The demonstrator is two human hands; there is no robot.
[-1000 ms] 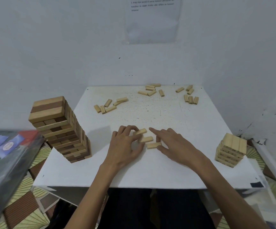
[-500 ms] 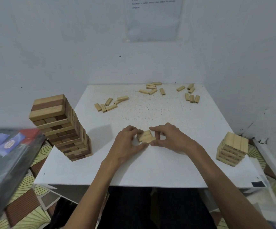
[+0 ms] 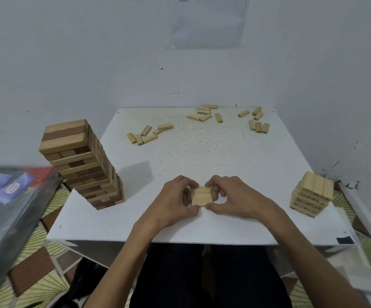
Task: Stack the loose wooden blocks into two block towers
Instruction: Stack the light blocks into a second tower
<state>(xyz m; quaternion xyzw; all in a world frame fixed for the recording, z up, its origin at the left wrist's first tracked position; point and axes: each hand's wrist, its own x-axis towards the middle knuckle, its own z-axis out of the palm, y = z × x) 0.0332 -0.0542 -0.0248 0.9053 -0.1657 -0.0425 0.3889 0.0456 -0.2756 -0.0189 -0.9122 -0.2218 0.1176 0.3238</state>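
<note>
Both hands (image 3: pixel 201 196) pinch block set (image 3: pixel 201 196).

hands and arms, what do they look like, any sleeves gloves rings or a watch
Both the left hand and the right hand are bare: no gloves, rings or watch show. The left forearm and right forearm are uncovered down to the frame's lower edge, so no sleeve is in view. The only clothing seen is dark fabric over the lap.
</note>
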